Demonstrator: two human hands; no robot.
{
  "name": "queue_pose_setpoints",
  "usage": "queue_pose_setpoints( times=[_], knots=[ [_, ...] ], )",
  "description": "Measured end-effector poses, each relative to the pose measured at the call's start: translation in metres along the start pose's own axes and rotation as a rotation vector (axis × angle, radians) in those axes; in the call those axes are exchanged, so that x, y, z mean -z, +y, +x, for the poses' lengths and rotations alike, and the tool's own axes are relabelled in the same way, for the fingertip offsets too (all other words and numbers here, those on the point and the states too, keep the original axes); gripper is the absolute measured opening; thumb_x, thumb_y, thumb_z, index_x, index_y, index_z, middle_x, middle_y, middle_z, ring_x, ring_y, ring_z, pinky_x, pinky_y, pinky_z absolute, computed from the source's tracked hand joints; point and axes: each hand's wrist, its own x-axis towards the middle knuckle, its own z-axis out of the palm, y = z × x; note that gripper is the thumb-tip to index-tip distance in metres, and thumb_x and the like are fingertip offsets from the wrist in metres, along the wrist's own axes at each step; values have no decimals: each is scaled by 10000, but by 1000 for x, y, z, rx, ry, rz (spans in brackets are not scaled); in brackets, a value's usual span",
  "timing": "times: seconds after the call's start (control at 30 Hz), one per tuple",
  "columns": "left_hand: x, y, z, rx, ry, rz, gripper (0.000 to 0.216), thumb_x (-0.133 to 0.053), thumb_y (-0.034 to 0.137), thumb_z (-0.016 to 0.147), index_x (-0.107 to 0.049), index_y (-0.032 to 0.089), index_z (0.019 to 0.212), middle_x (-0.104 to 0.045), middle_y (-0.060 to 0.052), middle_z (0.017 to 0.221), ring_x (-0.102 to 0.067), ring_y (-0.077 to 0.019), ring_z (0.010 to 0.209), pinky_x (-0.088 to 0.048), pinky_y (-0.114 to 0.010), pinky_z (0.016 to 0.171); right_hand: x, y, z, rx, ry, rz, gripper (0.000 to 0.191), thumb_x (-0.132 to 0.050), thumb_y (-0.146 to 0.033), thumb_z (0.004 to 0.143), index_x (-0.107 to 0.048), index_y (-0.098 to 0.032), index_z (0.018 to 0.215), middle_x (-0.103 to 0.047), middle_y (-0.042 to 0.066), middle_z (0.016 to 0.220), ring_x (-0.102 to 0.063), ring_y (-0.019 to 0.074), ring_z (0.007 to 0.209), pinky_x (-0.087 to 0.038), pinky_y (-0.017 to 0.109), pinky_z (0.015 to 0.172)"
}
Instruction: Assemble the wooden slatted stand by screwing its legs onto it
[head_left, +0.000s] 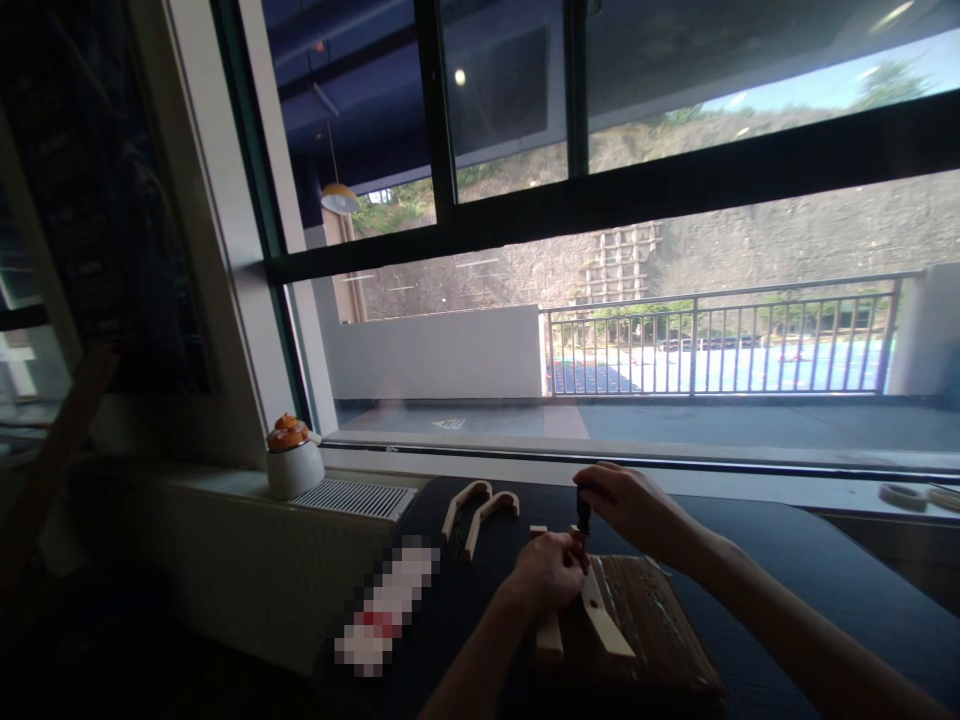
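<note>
My right hand (619,500) is closed around the dark handle of a screwdriver (583,510), held upright with its tip pointing down. Just below and to the left, my left hand (551,572) is closed on a pale wooden piece (609,622) with a dark hole in it, its fingers close to the screwdriver's tip. The fingers hide the tip itself. Another pale wooden bar (549,638) shows under my left wrist. Both lie over a brown wooden board (660,620) with a worn, streaked surface.
Two curved wooden pieces (491,512) lie on the dark table (795,590) at left. Near them is a blurred-out pale and red item (386,610). A white jar with an orange lid (294,465) stands on a vented ledge (356,497). A tape roll (902,496) sits on the sill.
</note>
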Motion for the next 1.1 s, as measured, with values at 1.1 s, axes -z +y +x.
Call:
queue_pose_setpoints(
  times=[1.1],
  knots=[
    [1, -4, 1, 20, -59, -38, 294, -475, 238, 752, -693, 187, 942, -696, -41, 887, -613, -177, 779, -445, -250, 687, 0, -2, -4, -42, 1, -86, 196, -493, -308, 833, -643, -194, 890, -641, 34, 807, -555, 148, 646, -386, 253, 569]
  ],
)
